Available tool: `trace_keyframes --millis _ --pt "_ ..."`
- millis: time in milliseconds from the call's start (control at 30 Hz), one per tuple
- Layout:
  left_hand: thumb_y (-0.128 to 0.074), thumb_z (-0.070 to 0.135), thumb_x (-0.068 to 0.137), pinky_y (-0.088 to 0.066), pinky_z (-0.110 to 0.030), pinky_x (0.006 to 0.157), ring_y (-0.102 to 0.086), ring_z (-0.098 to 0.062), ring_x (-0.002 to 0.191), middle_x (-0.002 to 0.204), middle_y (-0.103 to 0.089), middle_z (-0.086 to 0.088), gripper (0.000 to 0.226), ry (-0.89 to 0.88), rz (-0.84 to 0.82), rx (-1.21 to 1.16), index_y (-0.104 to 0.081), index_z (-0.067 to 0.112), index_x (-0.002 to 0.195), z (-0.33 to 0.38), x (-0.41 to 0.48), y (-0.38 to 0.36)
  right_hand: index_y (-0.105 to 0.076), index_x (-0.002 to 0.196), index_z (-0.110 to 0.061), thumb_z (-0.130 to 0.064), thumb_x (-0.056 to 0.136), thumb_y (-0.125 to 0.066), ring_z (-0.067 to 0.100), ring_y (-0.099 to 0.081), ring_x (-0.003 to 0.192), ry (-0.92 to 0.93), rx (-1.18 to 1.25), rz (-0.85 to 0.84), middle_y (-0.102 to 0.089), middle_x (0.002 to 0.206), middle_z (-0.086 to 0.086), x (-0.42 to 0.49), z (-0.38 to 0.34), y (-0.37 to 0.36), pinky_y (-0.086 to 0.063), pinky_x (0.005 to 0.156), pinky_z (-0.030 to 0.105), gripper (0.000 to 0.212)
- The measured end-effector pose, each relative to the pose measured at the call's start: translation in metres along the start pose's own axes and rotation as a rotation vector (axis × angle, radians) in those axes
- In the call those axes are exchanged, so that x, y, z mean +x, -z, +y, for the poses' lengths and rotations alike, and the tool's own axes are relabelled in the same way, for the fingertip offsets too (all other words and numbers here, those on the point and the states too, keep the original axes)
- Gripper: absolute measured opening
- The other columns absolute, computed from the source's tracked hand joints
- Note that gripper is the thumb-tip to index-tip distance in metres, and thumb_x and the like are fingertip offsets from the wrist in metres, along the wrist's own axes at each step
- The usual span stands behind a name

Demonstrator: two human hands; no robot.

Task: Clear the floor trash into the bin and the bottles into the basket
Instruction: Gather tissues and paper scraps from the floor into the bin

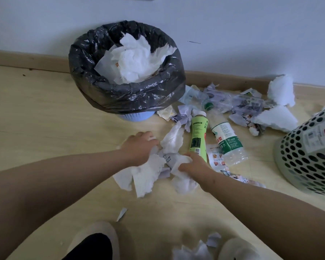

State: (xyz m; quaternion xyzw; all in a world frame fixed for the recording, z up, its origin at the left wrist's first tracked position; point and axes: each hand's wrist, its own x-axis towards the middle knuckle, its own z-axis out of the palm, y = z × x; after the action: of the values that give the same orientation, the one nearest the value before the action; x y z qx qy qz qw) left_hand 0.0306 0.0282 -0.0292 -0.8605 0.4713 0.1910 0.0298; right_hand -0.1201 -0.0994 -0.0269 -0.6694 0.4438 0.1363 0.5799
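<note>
A blue bin [137,117] lined with a black bag [128,92] stands by the wall, with white paper piled inside. On the floor in front of it lies a heap of crumpled white tissue [148,173]. My left hand [139,145] grips the heap's left side and my right hand [193,163] clutches its right side. A green-labelled bottle [198,136] and a clear water bottle [226,141] lie just right of my hands. The perforated pale-green basket [308,158] lies at the right edge.
Torn paper, wrappers and white tissue lumps [280,90] are scattered along the baseboard between bin and basket. More scraps [195,250] lie near my slippers [94,239] at the bottom. A leaflet [217,160] lies under the bottles.
</note>
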Motion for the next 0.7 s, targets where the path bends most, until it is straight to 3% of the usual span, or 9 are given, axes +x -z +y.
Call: trace_keyframes --millis 167,367,433,500,600,633,700 --pt "-0.038 0.005 0.092 -0.041 -0.039 0.091 -0.043 -0.030 0.120 0.132 -0.039 -0.011 0.041 -0.015 -0.144 -0.043 -0.042 0.015 0.131 0.023 0.010 -0.021 -0.047 0.127 -0.020 -0.008 0.084 -0.056 0.013 -0.048 0.072 0.016 -0.011 0.015 -0.051 0.106 0.009 -0.001 0.002 0.004 -0.039 0.053 0.022 0.045" --pt "-0.045 0.007 0.089 -0.038 -0.032 0.075 -0.054 -0.026 0.098 0.106 -0.056 -0.013 0.021 -0.019 -0.312 -0.105 -0.050 0.008 0.110 0.007 -0.015 -0.042 -0.048 0.123 -0.022 -0.012 0.085 -0.056 0.012 -0.045 0.072 0.000 -0.017 -0.010 -0.048 0.110 0.010 -0.005 0.004 0.007 -0.034 0.051 0.022 0.040" --pt "-0.047 0.008 0.088 -0.036 -0.026 0.070 -0.053 -0.020 0.091 0.095 -0.057 -0.005 0.019 -0.018 -0.274 -0.182 -0.056 0.011 0.105 0.003 -0.015 -0.037 -0.050 0.120 -0.023 -0.013 0.084 -0.057 0.017 -0.050 0.079 -0.007 0.020 -0.023 -0.049 0.111 0.011 -0.006 0.002 0.006 -0.038 0.054 0.022 0.038" --pt "-0.052 0.008 0.087 -0.036 -0.021 0.066 -0.055 -0.019 0.087 0.090 -0.060 -0.001 0.015 0.001 -0.124 -0.319 -0.060 0.013 0.099 0.009 -0.010 -0.020 -0.051 0.118 -0.023 -0.013 0.083 -0.060 0.025 -0.054 0.092 -0.012 0.085 -0.035 -0.053 0.110 0.010 -0.005 -0.002 0.007 -0.045 0.066 0.026 0.037" --pt "-0.054 0.005 0.086 -0.035 -0.007 0.044 -0.053 -0.014 0.070 0.080 -0.055 0.004 0.014 0.101 0.049 -0.578 -0.061 0.015 0.093 0.015 0.000 0.002 -0.051 0.111 -0.019 -0.013 0.085 -0.060 0.025 -0.054 0.091 -0.026 0.212 -0.040 -0.052 0.093 0.004 -0.003 -0.008 0.011 -0.046 0.070 0.030 0.028" --pt "-0.053 0.007 0.087 -0.036 -0.006 0.044 -0.052 -0.013 0.072 0.082 -0.053 0.004 0.015 0.113 0.052 -0.582 -0.061 0.014 0.096 0.016 0.000 0.005 -0.051 0.108 -0.019 -0.014 0.086 -0.060 0.025 -0.054 0.088 -0.036 0.231 -0.028 -0.052 0.091 0.004 -0.003 -0.010 0.012 -0.045 0.066 0.029 0.025" --pt "-0.054 0.016 0.086 -0.042 -0.014 0.068 -0.054 -0.020 0.096 0.101 -0.052 -0.001 0.022 0.018 -0.032 -0.339 -0.058 0.017 0.108 0.010 -0.004 -0.002 -0.051 0.106 -0.020 -0.017 0.086 -0.060 0.025 -0.054 0.085 -0.053 0.240 -0.007 -0.053 0.091 0.004 -0.003 -0.013 0.013 -0.042 0.061 0.027 0.022"
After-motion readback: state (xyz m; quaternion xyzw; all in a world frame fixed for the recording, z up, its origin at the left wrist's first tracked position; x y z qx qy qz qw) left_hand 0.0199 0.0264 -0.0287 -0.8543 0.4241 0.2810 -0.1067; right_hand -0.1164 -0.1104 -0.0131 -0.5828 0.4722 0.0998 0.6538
